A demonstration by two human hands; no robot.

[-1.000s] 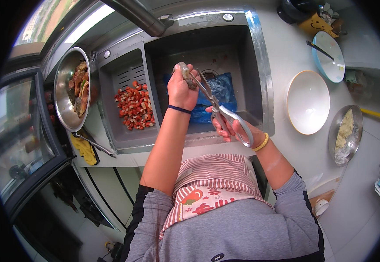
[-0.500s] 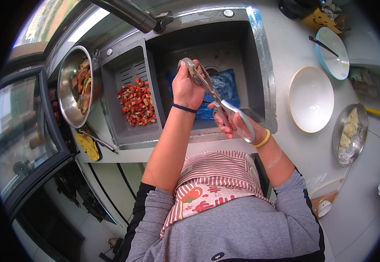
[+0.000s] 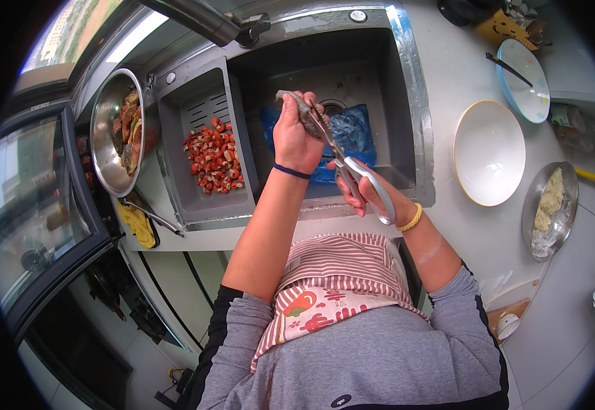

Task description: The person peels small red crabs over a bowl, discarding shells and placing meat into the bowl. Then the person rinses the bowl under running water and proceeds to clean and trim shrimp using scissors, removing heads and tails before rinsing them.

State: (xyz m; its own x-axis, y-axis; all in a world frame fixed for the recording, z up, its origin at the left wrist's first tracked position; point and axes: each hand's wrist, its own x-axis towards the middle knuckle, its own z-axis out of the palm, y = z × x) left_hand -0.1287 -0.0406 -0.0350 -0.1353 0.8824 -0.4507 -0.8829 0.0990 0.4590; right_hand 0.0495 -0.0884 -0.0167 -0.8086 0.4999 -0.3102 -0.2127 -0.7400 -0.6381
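Over the large basin of the grey sink (image 3: pixel 394 102), my left hand (image 3: pixel 296 145) is closed on a small greyish, glossy shrimp (image 3: pixel 304 109). Silvery kitchen scissors (image 3: pixel 368 175) point up and left from my right hand (image 3: pixel 394 198), which is closed round their grey handles. Their blades reach the shrimp in my left fingers, and the fingers partly hide where they meet. Below the hands, a crumpled blue plastic bag (image 3: pixel 358 137) lies on the basin floor by the drain. Red and whitish chunks (image 3: pixel 214 156) are heaped in the smaller left basin.
A steel bowl of mixed food scraps (image 3: pixel 99 130) stands left of the sink, above a yellow cloth (image 3: pixel 137 225). On the right counter are a white bowl (image 3: pixel 489 154), a blue-rimmed bowl (image 3: pixel 533 89) with a dark utensil, and a steel bowl of pale flour mixture (image 3: pixel 550 205). The faucet (image 3: pixel 202 20) overhangs the back.
The scissor blades are closer together at the shrimp. My left hand has turned slightly, with more of its fingers showing. The right hand has barely moved.
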